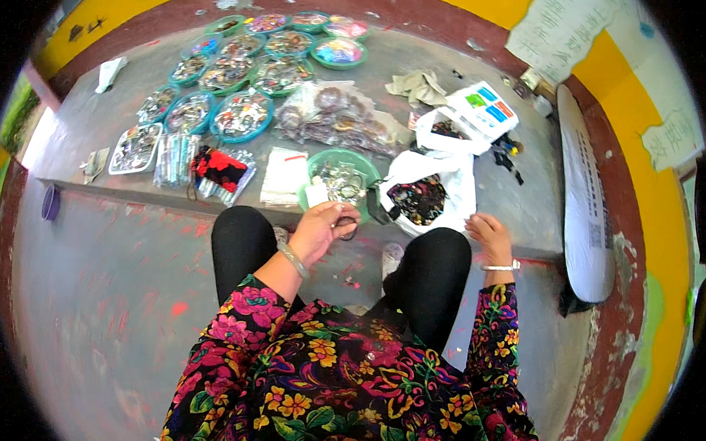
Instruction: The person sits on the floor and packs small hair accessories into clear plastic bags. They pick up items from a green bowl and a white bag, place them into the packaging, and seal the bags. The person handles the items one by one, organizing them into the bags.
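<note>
Pinching a small, dark, curved piece (pixel 350 235), my left fingers (pixel 337 212) sit by the round green plastic bowl (pixel 369 167), which, like the open white plastic bag (pixel 464 187), seems placed before my knees (pixel 441 255) for easy reach. My right fingers (pixel 482 225) curl beside the bag; whether they hold anything, I cannot tell. Dark writing (pixel 568 12) marks a pale wall patch (pixel 532 52).

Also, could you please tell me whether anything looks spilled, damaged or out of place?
Yes. Small dark pieces lie loose on the grey ledge, right of the white bags, outside any container, so they may have spilled. On the right, the dark red wall paint looks damaged: it has flaked, showing pale patches.
</note>
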Demonstrator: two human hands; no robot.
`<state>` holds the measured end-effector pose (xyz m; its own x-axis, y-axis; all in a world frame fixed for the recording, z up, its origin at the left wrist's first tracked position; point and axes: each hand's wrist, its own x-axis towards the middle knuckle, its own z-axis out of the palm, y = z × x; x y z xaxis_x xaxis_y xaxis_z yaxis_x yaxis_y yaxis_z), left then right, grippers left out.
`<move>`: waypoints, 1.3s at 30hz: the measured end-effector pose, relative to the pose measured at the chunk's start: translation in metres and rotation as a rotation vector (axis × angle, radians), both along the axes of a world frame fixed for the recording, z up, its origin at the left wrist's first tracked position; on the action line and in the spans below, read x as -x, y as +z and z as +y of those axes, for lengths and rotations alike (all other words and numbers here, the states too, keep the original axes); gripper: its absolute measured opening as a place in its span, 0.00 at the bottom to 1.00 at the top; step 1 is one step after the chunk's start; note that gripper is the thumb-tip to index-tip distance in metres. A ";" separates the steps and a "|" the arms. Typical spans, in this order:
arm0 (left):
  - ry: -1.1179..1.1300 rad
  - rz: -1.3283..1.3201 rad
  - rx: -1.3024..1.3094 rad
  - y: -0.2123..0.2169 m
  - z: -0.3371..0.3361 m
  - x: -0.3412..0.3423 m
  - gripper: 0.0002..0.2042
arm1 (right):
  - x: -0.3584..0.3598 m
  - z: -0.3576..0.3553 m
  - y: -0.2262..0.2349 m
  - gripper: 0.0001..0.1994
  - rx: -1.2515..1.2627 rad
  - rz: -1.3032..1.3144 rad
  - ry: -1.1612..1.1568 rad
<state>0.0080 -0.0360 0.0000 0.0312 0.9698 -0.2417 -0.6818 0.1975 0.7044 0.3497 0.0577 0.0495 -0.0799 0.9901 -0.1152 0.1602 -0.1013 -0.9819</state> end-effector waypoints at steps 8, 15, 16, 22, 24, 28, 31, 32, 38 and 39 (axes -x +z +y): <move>0.055 -0.066 -0.020 -0.003 0.002 0.004 0.11 | 0.178 0.002 -0.028 0.14 0.241 0.202 0.545; 0.045 -0.110 -0.046 -0.005 0.002 -0.001 0.12 | 0.184 -0.002 -0.039 0.07 0.178 0.217 0.564; 0.046 -0.110 -0.054 -0.004 0.004 -0.002 0.12 | 0.184 -0.002 -0.042 0.07 0.157 0.194 0.564; -0.001 -0.018 0.041 0.021 -0.002 -0.004 0.10 | 0.184 -0.008 -0.039 0.04 0.102 0.163 0.542; 0.020 0.036 0.050 0.019 -0.002 -0.004 0.09 | 0.183 -0.007 -0.036 0.04 0.097 0.126 0.555; 0.010 0.078 0.107 0.011 -0.002 -0.002 0.09 | 0.183 -0.009 -0.036 0.04 0.117 0.160 0.565; 0.009 0.083 0.108 0.007 0.000 -0.003 0.09 | 0.183 -0.012 -0.030 0.06 0.098 0.142 0.557; 0.009 0.082 0.103 0.007 0.000 -0.003 0.09 | 0.183 -0.013 -0.028 0.07 0.087 0.120 0.551; -0.046 -0.002 0.073 0.006 0.000 0.003 0.11 | 0.185 -0.016 -0.030 0.09 0.106 0.163 0.497; -0.055 -0.009 0.069 0.005 0.000 0.005 0.11 | 0.185 -0.016 -0.029 0.09 0.110 0.171 0.509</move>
<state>0.0034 -0.0360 0.0049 0.0865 0.9476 -0.3075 -0.6747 0.2828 0.6818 0.1651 0.0415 0.0203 -0.5723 0.8045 -0.1589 0.0546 -0.1560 -0.9863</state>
